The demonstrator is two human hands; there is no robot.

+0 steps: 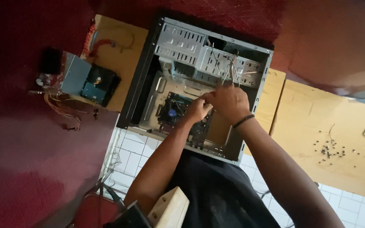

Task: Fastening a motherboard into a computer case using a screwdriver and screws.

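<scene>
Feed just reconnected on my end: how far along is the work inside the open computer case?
Looks done: side panel off the computer case; hard drive out on the table, loose screws beside it. In hand: left hand and right hand together over the motherboard, grip hidden. Left: board seated, loose wires hanging.

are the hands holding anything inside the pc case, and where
Cannot be told: both the left hand and right hand meet over the motherboard, hiding any grip.

Motherboard [178, 116] inside open case [148, 71]; hard drive [100, 86] left; loose screws [332, 148] right on table [313, 114].
</scene>
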